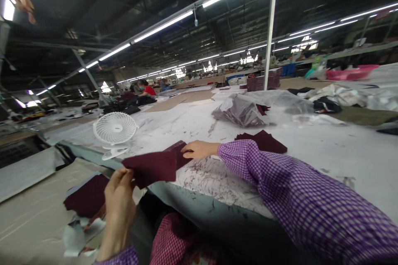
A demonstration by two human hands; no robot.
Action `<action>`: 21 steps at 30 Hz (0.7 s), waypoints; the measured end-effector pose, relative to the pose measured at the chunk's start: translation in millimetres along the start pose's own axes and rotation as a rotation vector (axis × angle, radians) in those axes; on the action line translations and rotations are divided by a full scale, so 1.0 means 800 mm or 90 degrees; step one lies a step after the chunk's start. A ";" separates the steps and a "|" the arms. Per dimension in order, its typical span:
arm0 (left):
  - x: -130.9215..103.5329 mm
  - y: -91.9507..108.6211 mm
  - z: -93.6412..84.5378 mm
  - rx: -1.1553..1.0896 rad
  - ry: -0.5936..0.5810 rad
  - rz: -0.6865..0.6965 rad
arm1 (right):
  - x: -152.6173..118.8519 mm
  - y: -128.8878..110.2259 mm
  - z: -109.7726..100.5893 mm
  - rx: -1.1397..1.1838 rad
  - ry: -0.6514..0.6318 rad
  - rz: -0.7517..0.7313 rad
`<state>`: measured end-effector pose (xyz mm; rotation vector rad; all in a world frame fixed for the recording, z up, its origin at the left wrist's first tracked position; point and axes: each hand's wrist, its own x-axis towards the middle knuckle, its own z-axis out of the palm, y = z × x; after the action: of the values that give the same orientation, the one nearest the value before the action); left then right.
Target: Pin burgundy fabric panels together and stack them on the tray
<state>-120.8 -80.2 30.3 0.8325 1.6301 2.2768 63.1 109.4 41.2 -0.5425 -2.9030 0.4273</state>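
Note:
My left hand (pixel 120 194) pinches the left corner of a maroon fabric piece (pixel 152 167), which hangs over the table's front edge. Just behind it, my right hand (pixel 197 150) rests on another maroon piece (pixel 176 149) lying on the table, its fingers stretched out and slightly bent. Where the two pieces meet, the overlap hides whether they are joined. To the right, partly behind my right sleeve, lies a stack of maroon pieces (pixel 264 140). More maroon pieces (pixel 88 194) sit low on the left, near my left wrist.
A small white fan (pixel 115 130) stands on the white-covered table (pixel 192 116), left of my hands. Farther back are a clear plastic bag (pixel 241 109), a white post (pixel 271 33) and a pink basin (pixel 351 73). Scraps (pixel 77 236) lie at lower left. A person in red (pixel 149 90) is far off.

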 end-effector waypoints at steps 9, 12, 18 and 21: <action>-0.063 0.016 0.040 0.140 -0.053 -0.002 | -0.133 -0.043 -0.039 0.511 0.016 0.238; -0.092 0.022 0.046 0.268 -0.129 0.136 | -0.149 -0.050 -0.039 0.679 -0.108 0.238; -0.174 0.018 0.061 0.364 -0.466 0.397 | -0.152 -0.050 -0.021 0.683 -0.025 0.281; -0.174 0.015 0.060 0.369 -0.538 0.379 | -0.151 -0.048 -0.013 0.580 0.005 0.277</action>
<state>21.7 -113.7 8.2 2.2655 1.7035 1.2726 163.9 32.5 50.3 -0.9552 -2.1846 1.6458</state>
